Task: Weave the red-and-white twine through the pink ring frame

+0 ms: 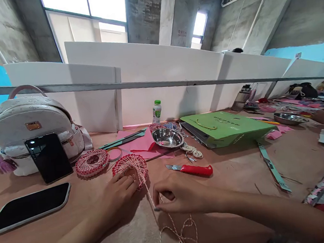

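A red-and-white woven twine ring [130, 171] is held tilted by the closed, curled fingers of the left hand [115, 198]. A twine strand [178, 230] runs lengthwise from it toward the wearer, pinched by the right hand [180, 196], and is cut off by the frame. A second woven ring [92, 162] lies beside it on the tan tabletop [236, 179]; two rings are counted.

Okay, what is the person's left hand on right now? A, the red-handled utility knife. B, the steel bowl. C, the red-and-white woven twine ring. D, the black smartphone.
C. The left hand has its fingers on the red-and-white woven twine ring, while the twine runs down past the right hand.
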A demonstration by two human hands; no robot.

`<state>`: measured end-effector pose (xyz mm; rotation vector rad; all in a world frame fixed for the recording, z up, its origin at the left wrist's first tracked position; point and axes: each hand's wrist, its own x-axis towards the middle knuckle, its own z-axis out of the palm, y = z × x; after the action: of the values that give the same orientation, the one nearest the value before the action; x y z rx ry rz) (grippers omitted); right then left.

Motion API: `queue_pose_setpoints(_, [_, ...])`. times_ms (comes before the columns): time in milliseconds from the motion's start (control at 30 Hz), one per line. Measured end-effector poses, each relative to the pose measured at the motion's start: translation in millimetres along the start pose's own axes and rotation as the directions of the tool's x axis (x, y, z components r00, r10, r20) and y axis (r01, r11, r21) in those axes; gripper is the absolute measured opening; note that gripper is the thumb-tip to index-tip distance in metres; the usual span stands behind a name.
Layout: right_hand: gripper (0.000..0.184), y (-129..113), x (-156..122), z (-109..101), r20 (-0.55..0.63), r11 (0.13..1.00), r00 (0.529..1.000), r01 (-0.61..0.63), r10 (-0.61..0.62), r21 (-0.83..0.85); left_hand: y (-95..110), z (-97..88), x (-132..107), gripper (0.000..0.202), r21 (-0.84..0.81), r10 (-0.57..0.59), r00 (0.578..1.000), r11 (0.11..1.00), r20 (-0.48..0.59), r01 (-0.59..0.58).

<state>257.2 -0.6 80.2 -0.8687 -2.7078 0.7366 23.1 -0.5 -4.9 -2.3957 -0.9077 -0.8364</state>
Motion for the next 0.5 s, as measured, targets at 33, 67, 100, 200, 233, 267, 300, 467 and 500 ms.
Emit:
queue_pose_setpoints(33, [0.008, -2.3, -3.9, 1.6, 0.034, 1.0, 0.999, -0.01, 0.01, 0.014, 0.4, -0.3, 0.4, 0.024, 0.01, 0.005, 1.0, 1.0, -0.006, -0.004])
queue_pose_setpoints(67, [0.008, -4.1, -7.1, 2.3, 0.056, 1.0, 0.998, -0.015, 0.014, 0.022, 0.8, -0.4, 0.7, 0.024, 0.018, 0.004, 1.0, 1.0, -0.008, -0.004])
queue_pose_setpoints(100, [0.008, -5.7, -9.5, 2.1, 0.066, 0.999, 0.998, -0.023, 0.021, 0.026, 1.1, -0.3, 0.6, 0.023, 0.023, 0.001, 1.0, 1.0, -0.003, -0.001])
queue_pose_setpoints(200, [0.008, -9.5, -15.1, -2.2, 0.096, 0.996, 0.995, -0.047, 0.04, 0.07, 1.7, 1.7, -0.8, 0.019, 0.011, -0.045, 0.998, 0.999, 0.036, 0.044])
queue_pose_setpoints(233, [0.008, -10.8, -17.4, -3.7, 0.129, 0.994, 0.991, -0.041, 0.027, 0.102, 1.7, 2.5, -1.3, 0.018, -0.001, -0.067, 0.996, 0.998, 0.053, 0.067])
queue_pose_setpoints(267, [0.009, -12.1, -20.1, -4.6, 0.171, 0.99, 0.985, -0.027, 0.002, 0.14, 1.6, 3.2, -1.9, 0.017, -0.012, -0.086, 0.994, 0.996, 0.066, 0.087])
queue_pose_setpoints(300, [0.009, -13.3, -23.2, -4.5, 0.218, 0.983, 0.975, -0.007, -0.033, 0.183, 1.3, 3.6, -2.3, 0.016, -0.021, -0.095, 0.993, 0.995, 0.074, 0.097])
queue_pose_setpoints(467, [0.028, -17.2, -37.4, 8.6, 0.523, 0.953, 0.824, 0.063, -0.217, 0.296, -1.7, 4.0, -3.5, 0.016, -0.045, -0.101, 0.991, 0.993, 0.082, 0.105])
queue_pose_setpoints(500, [0.037, -17.4, -38.1, 11.4, 0.592, 0.957, 0.774, 0.064, -0.226, 0.282, -2.3, 4.4, -3.8, 0.018, -0.054, -0.111, 0.991, 0.992, 0.081, 0.115])
